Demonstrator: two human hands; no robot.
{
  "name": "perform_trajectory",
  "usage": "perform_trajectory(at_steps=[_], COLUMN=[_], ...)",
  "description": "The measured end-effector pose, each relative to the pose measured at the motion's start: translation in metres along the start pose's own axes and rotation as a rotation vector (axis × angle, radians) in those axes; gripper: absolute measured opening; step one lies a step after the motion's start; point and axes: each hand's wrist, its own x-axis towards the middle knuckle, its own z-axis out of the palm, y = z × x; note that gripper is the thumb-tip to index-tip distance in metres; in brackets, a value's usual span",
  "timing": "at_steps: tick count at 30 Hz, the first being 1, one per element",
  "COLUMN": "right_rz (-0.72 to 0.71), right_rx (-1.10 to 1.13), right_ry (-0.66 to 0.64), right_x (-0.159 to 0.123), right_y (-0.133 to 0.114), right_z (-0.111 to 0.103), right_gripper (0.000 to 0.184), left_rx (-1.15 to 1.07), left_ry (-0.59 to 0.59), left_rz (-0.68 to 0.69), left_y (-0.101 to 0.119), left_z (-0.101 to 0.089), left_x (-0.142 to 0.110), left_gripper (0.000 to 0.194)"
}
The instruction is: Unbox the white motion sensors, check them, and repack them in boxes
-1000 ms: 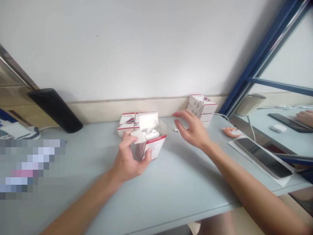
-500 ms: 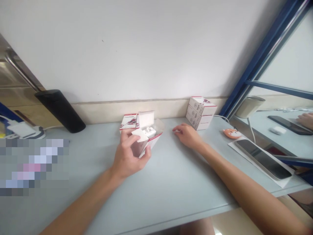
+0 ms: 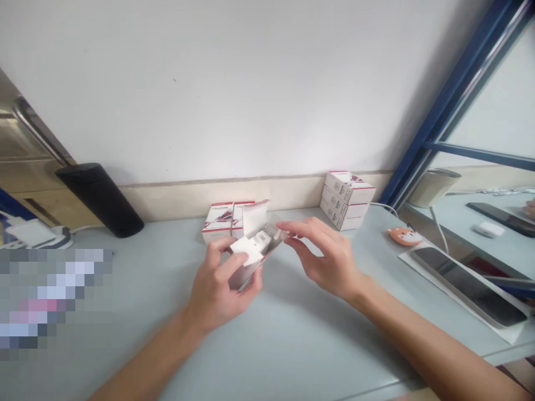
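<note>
My left hand is wrapped round a small white and red cardboard box, its top flaps raised. A white plastic piece with a socket-like opening shows inside it. The thumb is on the box's near side and the fingers are by a white flap. My right hand is at the box's right end, thumb and forefinger pinched beside the far flap; what lies between the fingertips is too small to make out. Behind stands a closed box of the same print.
Several matching boxes are stacked against the wall at right. Further right are an orange animal-faced object and a dark phone on white paper. A black cylinder and white chargers stand at left. A mirror borders the right side.
My right hand has risen from the table and moved left to the open box. My left hand still holds the box, now tilted somewhat differently. The view has shifted slightly.
</note>
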Motion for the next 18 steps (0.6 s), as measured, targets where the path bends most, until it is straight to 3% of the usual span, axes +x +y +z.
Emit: perform_trajectory(at_steps=[6, 13, 18], right_rz=[0.057, 0.132, 0.082], right_rx=[-0.036, -0.157, -0.148], right_ry=[-0.044, 0.016, -0.009], right_x=[-0.0046, -0.0027, -0.0031], right_y=[0.0074, 0.0086, 0.0087], right_z=[0.0010, -0.0029, -0.0011], right_gripper=[0.046, 0.017, 0.016], left_rx=[0.022, 0.039, 0.062], left_ry=[-0.050, -0.061, -0.070], left_rz=[0.076, 0.101, 0.111], left_y=[0.0074, 0.0066, 0.0113], left_z=[-0.0033, -0.0041, -0.0052], left_x=[0.0078, 0.0056, 0.0053], left_gripper=[0.037, 0.038, 0.031])
